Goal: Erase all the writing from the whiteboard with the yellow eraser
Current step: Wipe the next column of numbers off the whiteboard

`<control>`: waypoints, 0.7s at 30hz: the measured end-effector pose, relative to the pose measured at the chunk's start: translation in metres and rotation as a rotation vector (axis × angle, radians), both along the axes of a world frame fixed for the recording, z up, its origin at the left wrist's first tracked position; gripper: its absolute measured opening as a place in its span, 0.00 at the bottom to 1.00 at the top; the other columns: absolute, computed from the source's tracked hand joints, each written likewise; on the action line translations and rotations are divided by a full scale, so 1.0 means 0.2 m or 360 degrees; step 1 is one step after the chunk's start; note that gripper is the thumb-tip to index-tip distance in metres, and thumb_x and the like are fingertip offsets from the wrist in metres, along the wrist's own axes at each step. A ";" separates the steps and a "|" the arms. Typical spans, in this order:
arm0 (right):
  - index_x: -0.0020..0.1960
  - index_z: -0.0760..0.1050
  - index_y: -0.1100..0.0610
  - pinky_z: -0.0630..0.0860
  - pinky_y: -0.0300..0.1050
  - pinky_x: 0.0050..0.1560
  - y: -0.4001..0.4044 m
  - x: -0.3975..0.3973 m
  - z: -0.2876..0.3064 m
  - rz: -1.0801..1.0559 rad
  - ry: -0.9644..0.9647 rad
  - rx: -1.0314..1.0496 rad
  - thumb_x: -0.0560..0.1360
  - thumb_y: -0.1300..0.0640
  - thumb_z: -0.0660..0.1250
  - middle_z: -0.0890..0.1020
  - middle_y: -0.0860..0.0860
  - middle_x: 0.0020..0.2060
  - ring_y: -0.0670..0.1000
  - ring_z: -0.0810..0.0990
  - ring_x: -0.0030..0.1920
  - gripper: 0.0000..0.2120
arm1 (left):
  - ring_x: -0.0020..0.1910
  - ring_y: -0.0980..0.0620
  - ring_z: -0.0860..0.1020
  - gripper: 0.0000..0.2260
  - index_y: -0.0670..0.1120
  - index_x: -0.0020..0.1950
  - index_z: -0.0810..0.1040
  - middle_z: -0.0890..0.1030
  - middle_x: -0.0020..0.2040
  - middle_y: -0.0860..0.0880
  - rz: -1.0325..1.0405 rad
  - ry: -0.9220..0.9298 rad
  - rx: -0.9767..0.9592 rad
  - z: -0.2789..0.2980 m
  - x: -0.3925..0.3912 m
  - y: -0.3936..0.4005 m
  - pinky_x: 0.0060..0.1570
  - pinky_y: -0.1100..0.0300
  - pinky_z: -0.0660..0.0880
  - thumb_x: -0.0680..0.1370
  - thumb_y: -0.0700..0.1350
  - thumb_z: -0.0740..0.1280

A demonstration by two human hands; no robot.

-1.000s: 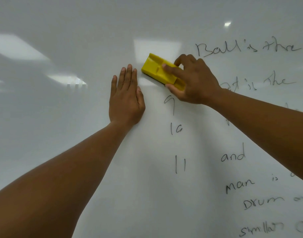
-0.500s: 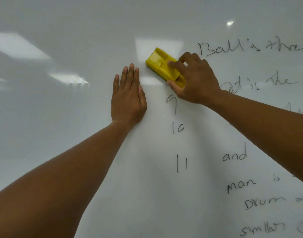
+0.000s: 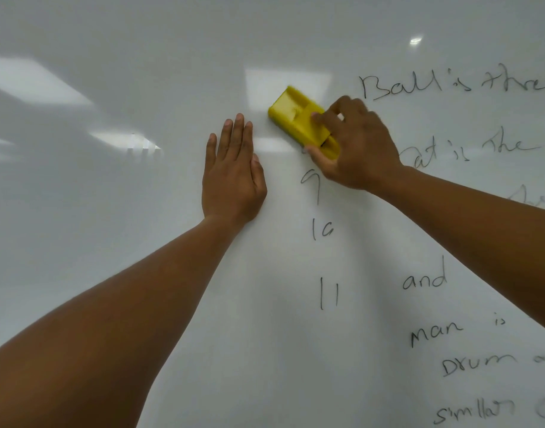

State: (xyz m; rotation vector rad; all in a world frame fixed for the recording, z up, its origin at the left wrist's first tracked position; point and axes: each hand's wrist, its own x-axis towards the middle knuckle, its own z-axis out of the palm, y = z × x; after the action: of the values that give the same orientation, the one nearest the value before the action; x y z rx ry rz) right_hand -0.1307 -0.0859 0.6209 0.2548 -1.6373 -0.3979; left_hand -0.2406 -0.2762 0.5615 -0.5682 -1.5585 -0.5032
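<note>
Head view looks at a whiteboard (image 3: 110, 273) that fills the whole picture, with both forearms reaching up onto it. On the right, the right hand (image 3: 357, 149) grips the yellow eraser (image 3: 299, 118): its thumb lies along the eraser's lower edge and its curled fingers (image 3: 327, 117) press on top, holding the block flat against the board. The eraser sits tilted, its free end pointing up and to the left, over a bright reflected patch of light and just above the handwritten "9" (image 3: 311, 183). The left hand (image 3: 232, 177) rests palm-down on the board just left of the eraser, apart from it, fingers straight and close together, holding nothing.

Black handwriting (image 3: 425, 279) covers the right part of the board: the numbers "9", "10" and "11" run down a column below the eraser, and words such as "Ball is the", "and", "man is", "Drum" and "similar" stand further right, some cut off by the picture's edge. The board's left part shows only soft light reflections.
</note>
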 end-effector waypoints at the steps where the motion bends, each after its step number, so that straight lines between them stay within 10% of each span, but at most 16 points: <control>1: 0.64 0.75 0.56 0.70 0.51 0.43 0.01 0.00 -0.02 -0.0042 -0.0035 0.0151 0.74 0.44 0.66 0.76 0.59 0.54 0.60 0.74 0.50 0.23 | 0.82 0.50 0.49 0.25 0.43 0.82 0.53 0.53 0.83 0.47 0.0001 0.0000 -0.0003 0.00 0.00 0.00 0.80 0.51 0.44 0.84 0.46 0.49; 10: 0.64 0.73 0.55 0.69 0.53 0.46 0.06 0.01 0.03 -0.0088 0.0198 -0.0417 0.74 0.42 0.62 0.75 0.60 0.55 0.61 0.74 0.54 0.23 | 0.82 0.50 0.49 0.25 0.43 0.82 0.53 0.53 0.83 0.47 0.0003 -0.0011 0.0005 0.00 0.00 0.00 0.80 0.51 0.43 0.85 0.45 0.49; 17: 0.63 0.74 0.55 0.67 0.51 0.45 0.09 0.03 -0.06 -0.0157 -0.0082 0.0354 0.74 0.42 0.64 0.76 0.58 0.53 0.58 0.74 0.48 0.23 | 0.82 0.50 0.49 0.25 0.42 0.82 0.53 0.53 0.83 0.46 0.0011 0.0000 -0.0002 0.00 0.00 0.00 0.80 0.50 0.45 0.85 0.46 0.49; 21: 0.64 0.74 0.54 0.67 0.51 0.46 0.11 0.04 -0.05 -0.0189 -0.0024 0.0268 0.75 0.41 0.63 0.76 0.57 0.53 0.59 0.74 0.49 0.24 | 0.82 0.50 0.50 0.25 0.43 0.82 0.54 0.54 0.83 0.46 0.0004 0.0004 0.0001 -0.01 0.00 0.00 0.80 0.51 0.45 0.85 0.45 0.49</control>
State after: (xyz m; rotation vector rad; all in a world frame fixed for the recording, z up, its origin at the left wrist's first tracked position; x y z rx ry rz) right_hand -0.1231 -0.0637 0.6110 0.2879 -1.6402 -0.6269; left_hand -0.2398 -0.2769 0.5596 -0.5663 -1.5561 -0.5010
